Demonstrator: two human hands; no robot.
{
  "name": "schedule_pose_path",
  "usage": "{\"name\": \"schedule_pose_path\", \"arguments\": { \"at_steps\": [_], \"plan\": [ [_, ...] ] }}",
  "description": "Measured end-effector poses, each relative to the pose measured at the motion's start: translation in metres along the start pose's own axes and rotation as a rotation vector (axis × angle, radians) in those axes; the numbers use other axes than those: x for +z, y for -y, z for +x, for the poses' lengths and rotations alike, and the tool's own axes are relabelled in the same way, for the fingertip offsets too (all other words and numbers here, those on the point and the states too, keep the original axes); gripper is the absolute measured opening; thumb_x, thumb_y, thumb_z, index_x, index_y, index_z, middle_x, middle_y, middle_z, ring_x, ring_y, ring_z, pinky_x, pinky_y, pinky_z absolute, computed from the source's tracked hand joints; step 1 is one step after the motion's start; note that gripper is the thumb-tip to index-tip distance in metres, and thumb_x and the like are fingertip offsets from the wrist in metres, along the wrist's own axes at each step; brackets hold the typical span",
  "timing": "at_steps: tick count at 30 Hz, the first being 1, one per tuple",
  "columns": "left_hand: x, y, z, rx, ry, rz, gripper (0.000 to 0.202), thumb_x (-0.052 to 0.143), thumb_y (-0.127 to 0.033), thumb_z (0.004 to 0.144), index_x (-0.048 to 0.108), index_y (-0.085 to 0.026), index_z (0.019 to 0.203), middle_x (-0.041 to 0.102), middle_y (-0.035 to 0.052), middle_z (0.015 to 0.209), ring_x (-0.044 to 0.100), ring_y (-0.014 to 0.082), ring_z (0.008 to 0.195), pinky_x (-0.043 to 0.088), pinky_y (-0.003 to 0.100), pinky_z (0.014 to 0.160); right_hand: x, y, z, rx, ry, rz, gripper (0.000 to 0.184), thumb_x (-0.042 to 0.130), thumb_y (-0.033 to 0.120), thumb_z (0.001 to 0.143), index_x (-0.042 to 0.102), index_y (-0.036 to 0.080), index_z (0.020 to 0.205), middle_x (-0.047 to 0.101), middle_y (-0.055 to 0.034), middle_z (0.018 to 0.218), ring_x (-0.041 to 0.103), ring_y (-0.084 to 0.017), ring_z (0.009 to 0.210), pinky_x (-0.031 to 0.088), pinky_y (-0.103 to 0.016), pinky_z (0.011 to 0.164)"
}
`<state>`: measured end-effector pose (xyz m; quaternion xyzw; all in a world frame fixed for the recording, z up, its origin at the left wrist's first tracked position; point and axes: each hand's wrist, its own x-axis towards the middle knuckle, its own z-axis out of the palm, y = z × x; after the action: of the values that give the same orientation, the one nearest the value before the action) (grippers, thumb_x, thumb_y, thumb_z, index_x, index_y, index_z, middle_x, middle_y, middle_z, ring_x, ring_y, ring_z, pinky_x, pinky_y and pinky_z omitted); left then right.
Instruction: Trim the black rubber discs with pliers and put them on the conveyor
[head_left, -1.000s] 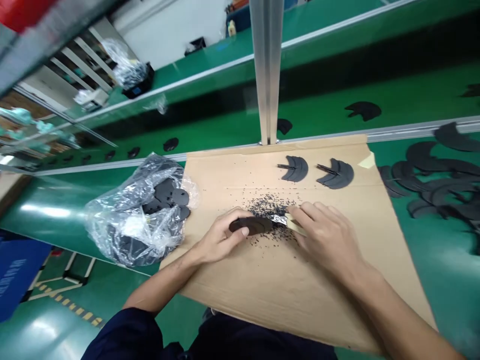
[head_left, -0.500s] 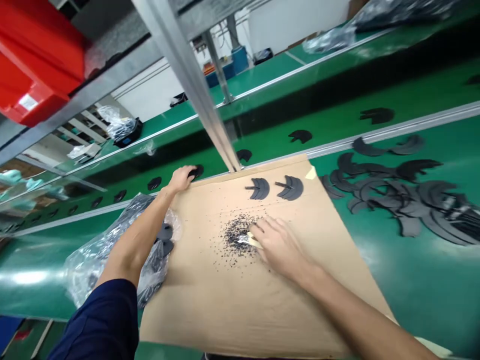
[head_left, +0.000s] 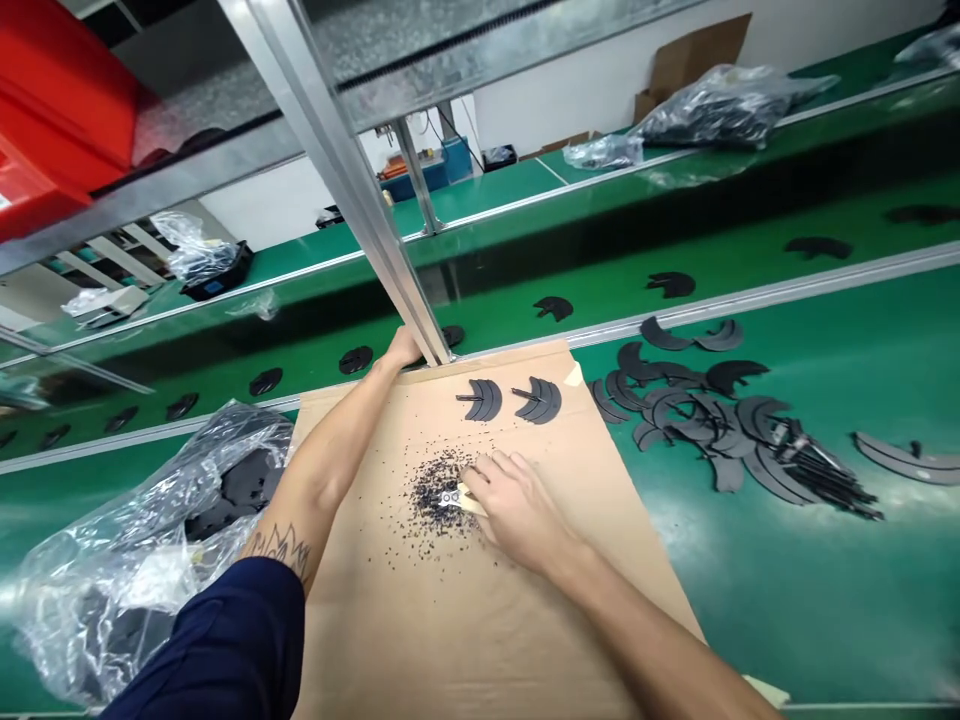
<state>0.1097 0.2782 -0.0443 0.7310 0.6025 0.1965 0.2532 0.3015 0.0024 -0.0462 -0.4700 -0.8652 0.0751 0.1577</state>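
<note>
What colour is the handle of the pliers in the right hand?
Pale yellow, as far as the handle shows; best in the head view.

Cardboard (head_left: 450,645) lies between the bag (head_left: 142,520), left, and piled parts (head_left: 697,415), right.

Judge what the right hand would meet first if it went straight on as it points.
Probably the black scraps on the cardboard, at the tip of the hand tool it holds; passing above them, the left forearm looks next, though depth is unclear.
</note>
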Motion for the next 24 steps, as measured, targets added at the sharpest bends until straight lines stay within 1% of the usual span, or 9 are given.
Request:
{"name": "schedule_pose_path", "arguments": {
  "at_steps": [3,5,9,11,14,16,18,21,24],
  "plan": [
    [-0.035,0.013,-0.022,-0.012,-0.06,0.129,0.035,0.062,-0.037,0.097,0.061,-0.013,0.122,0.064,0.009,0.121,0.065,0.0227,0.107,0.058,0.042,0.092,0.0,-0.002,0.0,0.0,-0.072,-0.005,0.014,0.068,0.015,0.084,0.064,0.018,0.098,0.066,-0.0071,0.095,0.057,-0.022,0.092,0.04,-0.034,0.083],
    [-0.065,0.024,-0.046,-0.005,-0.104,0.2,0.024,0.061,-0.031,0.097,0.066,-0.01,0.108,0.069,0.008,0.102,0.066,0.0204,0.094,0.056,0.038,0.087,0.002,-0.002,0.0,-0.027,-0.126,-0.006,0.014,0.067,0.013,0.084,0.065,0.018,0.097,0.067,-0.0071,0.093,0.057,-0.022,0.09,0.041,-0.034,0.081],
    [-0.108,0.037,-0.116,0.075,-0.132,0.271,0.018,0.058,-0.025,0.094,0.065,-0.011,0.085,0.065,0.0047,0.074,0.061,0.0184,0.075,0.049,0.031,0.076,0.006,0.0,0.002,-0.121,-0.239,0.034,0.024,0.061,0.009,0.084,0.065,0.017,0.107,0.067,-0.0082,0.093,0.059,-0.023,0.089,0.045,-0.034,0.079],
    [-0.11,0.037,-0.16,0.132,-0.098,0.264,0.019,0.059,-0.029,0.094,0.065,-0.013,0.085,0.067,0.0045,0.078,0.061,0.0175,0.076,0.047,0.028,0.074,0.007,0.003,0.004,-0.151,-0.309,0.099,0.035,0.057,0.01,0.086,0.062,0.016,0.12,0.066,-0.0106,0.1,0.062,-0.024,0.091,0.049,-0.035,0.079],
    [-0.087,0.027,-0.224,0.275,0.008,0.205,0.022,0.059,-0.037,0.096,0.064,-0.018,0.087,0.068,0.0022,0.08,0.063,0.015,0.072,0.049,0.025,0.07,0.006,0.008,0.009,-0.151,-0.417,0.256,0.045,0.057,0.019,0.091,0.054,0.016,0.135,0.062,-0.0164,0.119,0.066,-0.025,0.098,0.055,-0.037,0.079],
    [-0.064,0.017,-0.256,0.557,0.08,0.143,0.022,0.051,-0.036,0.1,0.062,-0.02,0.089,0.067,0.0032,0.081,0.064,0.0161,0.072,0.051,0.025,0.066,0.005,0.013,0.014,-0.189,-0.424,0.378,0.041,0.06,0.024,0.091,0.056,0.018,0.132,0.063,-0.0162,0.12,0.068,-0.025,0.1,0.057,-0.036,0.078],
    [-0.048,0.009,-0.275,0.63,0.111,0.122,0.019,0.05,-0.035,0.101,0.06,-0.023,0.089,0.068,0.0024,0.083,0.066,0.0155,0.072,0.053,0.024,0.066,0.005,0.016,0.017,-0.242,-0.36,0.505,0.024,0.061,0.024,0.091,0.063,0.021,0.115,0.069,-0.0104,0.103,0.069,-0.022,0.09,0.057,-0.033,0.073],
    [-0.05,0.013,-0.284,0.548,0.112,0.15,0.016,0.052,-0.034,0.1,0.063,-0.025,0.092,0.07,0.0009,0.087,0.069,0.015,0.077,0.055,0.022,0.072,0.006,0.021,0.021,-0.147,-0.259,0.662,0.007,0.062,0.028,0.091,0.064,0.023,0.094,0.069,-0.0037,0.082,0.065,-0.019,0.071,0.053,-0.03,0.065],
    [-0.083,0.041,-0.278,0.285,0.04,0.258,0.018,0.052,-0.028,0.097,0.066,-0.021,0.087,0.072,0.0032,0.088,0.068,0.0181,0.082,0.053,0.026,0.078,0.006,0.024,0.023,0.085,-0.229,0.767,0.021,0.065,0.041,0.087,0.063,0.021,0.086,0.063,-0.0013,0.073,0.057,-0.017,0.063,0.047,-0.029,0.058]
  ]
}}
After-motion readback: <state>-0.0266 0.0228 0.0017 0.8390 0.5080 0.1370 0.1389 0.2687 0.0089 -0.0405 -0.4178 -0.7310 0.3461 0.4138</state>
